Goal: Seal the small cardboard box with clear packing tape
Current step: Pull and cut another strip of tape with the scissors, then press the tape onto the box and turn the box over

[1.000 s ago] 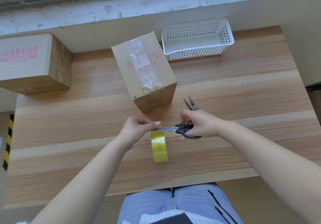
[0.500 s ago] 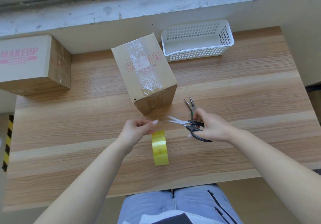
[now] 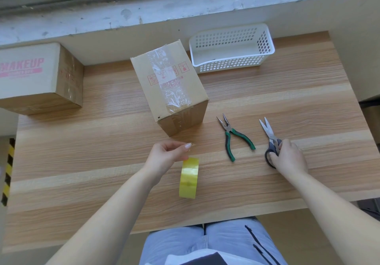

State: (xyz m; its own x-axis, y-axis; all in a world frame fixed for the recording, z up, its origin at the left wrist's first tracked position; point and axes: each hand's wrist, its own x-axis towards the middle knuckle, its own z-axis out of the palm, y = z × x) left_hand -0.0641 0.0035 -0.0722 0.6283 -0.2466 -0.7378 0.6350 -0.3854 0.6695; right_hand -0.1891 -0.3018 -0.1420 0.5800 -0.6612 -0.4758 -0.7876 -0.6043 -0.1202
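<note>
The small cardboard box (image 3: 170, 86) stands closed at the middle of the wooden table (image 3: 82, 162), with a strip of clear tape running along its top and down its near face. A yellowish roll of clear tape (image 3: 188, 178) stands on edge in front of the box. My left hand (image 3: 166, 158) hovers just above the roll, thumb and forefinger pinched on a barely visible cut piece of clear tape. My right hand (image 3: 287, 158) rests on the table at the right, fingers on the black handles of the scissors (image 3: 271, 139), whose blades lie on the table.
Green-handled pliers (image 3: 234, 137) lie between the box and the scissors. A white plastic basket (image 3: 230, 49) sits at the back right. A larger cardboard box printed "MAKEUP" (image 3: 39, 75) is at the back left. My legs show below the table's near edge.
My right hand moved the scissors away from the tape, to the right past the pliers, and laid them on the table. My left hand stays pinched above the roll.
</note>
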